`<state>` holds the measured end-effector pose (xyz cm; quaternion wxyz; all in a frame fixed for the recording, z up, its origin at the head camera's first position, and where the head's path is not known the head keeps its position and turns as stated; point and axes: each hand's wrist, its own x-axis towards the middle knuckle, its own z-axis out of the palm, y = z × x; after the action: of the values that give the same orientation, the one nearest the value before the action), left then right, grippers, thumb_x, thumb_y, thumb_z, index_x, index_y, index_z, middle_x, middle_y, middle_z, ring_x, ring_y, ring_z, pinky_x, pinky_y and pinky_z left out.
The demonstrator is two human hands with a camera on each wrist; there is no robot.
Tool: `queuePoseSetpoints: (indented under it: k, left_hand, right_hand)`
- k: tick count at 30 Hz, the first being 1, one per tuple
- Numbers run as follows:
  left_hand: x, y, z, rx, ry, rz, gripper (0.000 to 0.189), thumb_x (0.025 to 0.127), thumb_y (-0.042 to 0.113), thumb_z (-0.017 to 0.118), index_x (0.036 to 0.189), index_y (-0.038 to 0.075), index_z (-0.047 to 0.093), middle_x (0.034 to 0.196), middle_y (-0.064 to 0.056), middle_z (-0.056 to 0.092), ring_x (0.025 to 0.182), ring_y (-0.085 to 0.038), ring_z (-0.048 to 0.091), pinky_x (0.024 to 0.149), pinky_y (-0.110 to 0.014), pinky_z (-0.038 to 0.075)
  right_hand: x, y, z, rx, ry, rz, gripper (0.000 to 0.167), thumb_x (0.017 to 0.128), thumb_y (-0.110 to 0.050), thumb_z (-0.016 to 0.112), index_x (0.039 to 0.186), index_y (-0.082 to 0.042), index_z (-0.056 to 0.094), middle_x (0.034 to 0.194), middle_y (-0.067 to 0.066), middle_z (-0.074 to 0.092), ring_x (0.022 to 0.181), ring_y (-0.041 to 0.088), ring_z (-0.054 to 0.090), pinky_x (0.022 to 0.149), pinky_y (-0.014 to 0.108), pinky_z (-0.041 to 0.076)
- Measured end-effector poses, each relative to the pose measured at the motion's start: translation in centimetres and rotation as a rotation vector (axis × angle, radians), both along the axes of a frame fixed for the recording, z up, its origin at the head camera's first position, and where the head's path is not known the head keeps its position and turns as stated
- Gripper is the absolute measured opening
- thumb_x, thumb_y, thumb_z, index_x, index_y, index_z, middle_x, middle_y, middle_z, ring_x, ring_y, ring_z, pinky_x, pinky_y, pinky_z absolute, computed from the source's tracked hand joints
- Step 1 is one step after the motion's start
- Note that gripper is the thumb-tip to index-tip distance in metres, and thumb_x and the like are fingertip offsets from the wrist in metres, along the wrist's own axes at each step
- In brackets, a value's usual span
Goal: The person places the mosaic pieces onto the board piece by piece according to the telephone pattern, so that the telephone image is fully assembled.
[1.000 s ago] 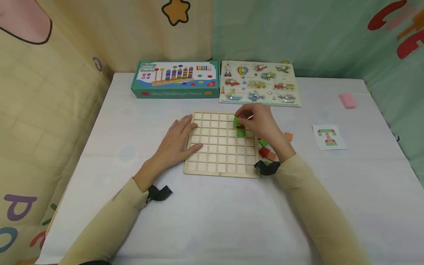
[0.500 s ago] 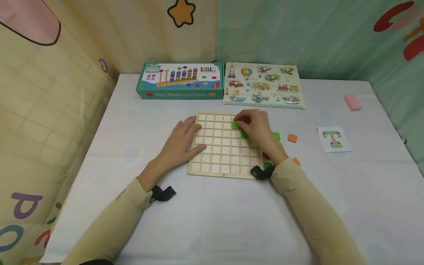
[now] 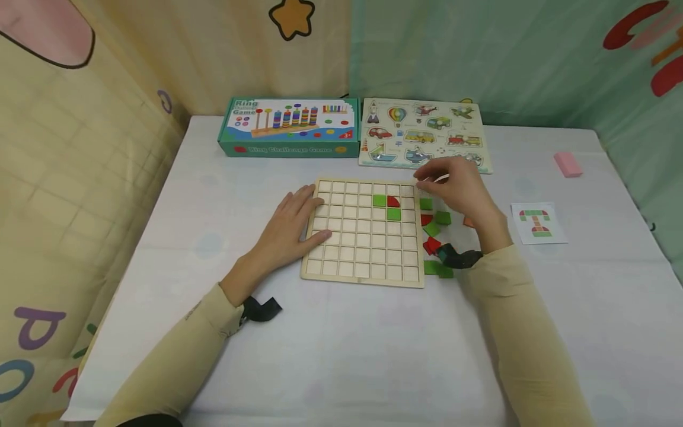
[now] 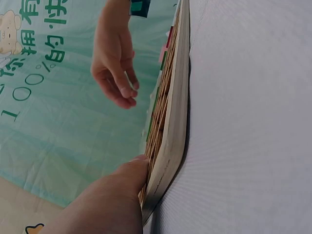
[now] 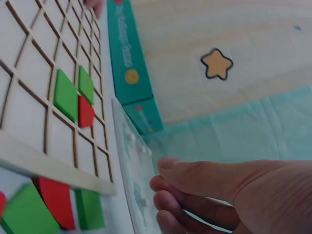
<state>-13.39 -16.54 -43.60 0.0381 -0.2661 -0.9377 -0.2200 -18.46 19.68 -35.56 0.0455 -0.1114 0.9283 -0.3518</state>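
A wooden grid board (image 3: 344,255) lies on the white table. My left hand (image 3: 290,219) rests along its left edge with straight fingers, the thumb over the cells. Three tiles sit in the upper right cells: a green square (image 3: 379,200), a red rounded tile (image 3: 392,201) and another green square (image 3: 393,214) below the red one. Above the board's top right corner hovers my right hand (image 3: 459,187), its fingers loosely bent. Nothing shows between those fingertips in either wrist view. Loose tiles (image 3: 443,218), green and red, lie beneath and beside that hand.
A green ring game box (image 3: 288,148) and a vehicle picture puzzle (image 3: 424,127) stand along the back. To the right are a pattern card (image 3: 539,224) and a pink block (image 3: 568,165). An orange tile (image 3: 468,222) is partly hidden by the right wrist.
My right hand has let go of the green square, which now lies in its cell left of the red tile. That hand has moved up and right. My left hand stays put.
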Motion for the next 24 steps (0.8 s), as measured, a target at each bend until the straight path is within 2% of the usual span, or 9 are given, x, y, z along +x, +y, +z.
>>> queuePoseSetpoints:
  k: [3, 7, 10, 14, 18, 21, 24]
  left_hand:
    - [-0.1, 0.0, 0.1, -0.003, 0.0, -0.001, 0.07, 0.099, 0.052, 0.066, 0.147, 0.004, 0.051, 0.17, -0.018, 0.032, 0.161, -0.032, 0.023, 0.134, -0.052, 0.013]
    - [-0.1, -0.1, 0.1, -0.002, -0.001, -0.003, 0.069, 0.099, 0.052, 0.066, 0.147, 0.004, 0.051, 0.17, -0.018, 0.032, 0.161, -0.033, 0.023, 0.133, -0.053, 0.013]
    - [-0.2, -0.1, 0.1, 0.003, 0.003, -0.005, 0.069, 0.099, 0.052, 0.067, 0.146, 0.004, 0.051, 0.169, -0.018, 0.033, 0.161, -0.033, 0.024, 0.133, -0.053, 0.013]
    - [-0.2, -0.1, 0.2, 0.009, 0.009, -0.006, 0.069, 0.099, 0.051, 0.067, 0.146, 0.004, 0.051, 0.169, -0.019, 0.032, 0.161, -0.034, 0.024, 0.133, -0.052, 0.013]
    - [-0.1, -0.1, 0.1, 0.013, 0.004, -0.006, 0.069, 0.099, 0.051, 0.067, 0.146, 0.004, 0.052, 0.17, -0.019, 0.032, 0.161, -0.033, 0.024, 0.134, -0.052, 0.013]
    - [-0.1, -0.1, 0.0, 0.015, -0.001, -0.006, 0.069, 0.099, 0.052, 0.067, 0.146, 0.004, 0.051, 0.17, -0.018, 0.032, 0.161, -0.033, 0.024, 0.133, -0.053, 0.013]
    - [0.0, 0.0, 0.0, 0.019, -0.003, -0.008, 0.069, 0.099, 0.051, 0.067, 0.146, 0.004, 0.051, 0.17, -0.018, 0.032, 0.161, -0.033, 0.023, 0.133, -0.052, 0.013]
  right_hand:
    - [-0.3, 1.9, 0.3, 0.058, -0.081, -0.014, 0.025, 0.097, -0.015, 0.077, 0.119, -0.003, 0.076, 0.112, 0.018, 0.075, 0.105, 0.032, 0.067, 0.09, 0.044, 0.053]
    - [-0.6, 2.7, -0.3, 0.1, -0.205, 0.012, 0.029, 0.093, -0.017, 0.082, 0.117, -0.003, 0.076, 0.106, 0.015, 0.074, 0.098, 0.029, 0.063, 0.083, 0.036, 0.049]
    - [-0.9, 2.6, -0.9, 0.117, -0.24, 0.043, 0.028, 0.089, -0.017, 0.086, 0.112, -0.003, 0.077, 0.1, 0.013, 0.072, 0.092, 0.027, 0.06, 0.078, 0.031, 0.049]
    - [-1.1, 2.4, -1.3, 0.14, -0.221, 0.059, 0.027, 0.086, -0.014, 0.088, 0.106, -0.002, 0.075, 0.095, 0.011, 0.069, 0.089, 0.026, 0.059, 0.075, 0.03, 0.049]
    - [-0.9, 2.5, -1.0, 0.131, -0.202, 0.058, 0.024, 0.089, -0.015, 0.086, 0.104, -0.002, 0.072, 0.096, 0.013, 0.068, 0.09, 0.027, 0.059, 0.076, 0.033, 0.048]
    - [-0.6, 2.7, -0.4, 0.077, -0.165, 0.013, 0.02, 0.093, -0.019, 0.082, 0.103, -0.004, 0.072, 0.099, 0.013, 0.07, 0.092, 0.026, 0.061, 0.078, 0.03, 0.049]
    - [-0.3, 2.2, -0.1, -0.01, -0.083, -0.051, 0.018, 0.097, -0.019, 0.079, 0.105, -0.004, 0.073, 0.103, 0.015, 0.073, 0.092, 0.025, 0.065, 0.076, 0.022, 0.051]
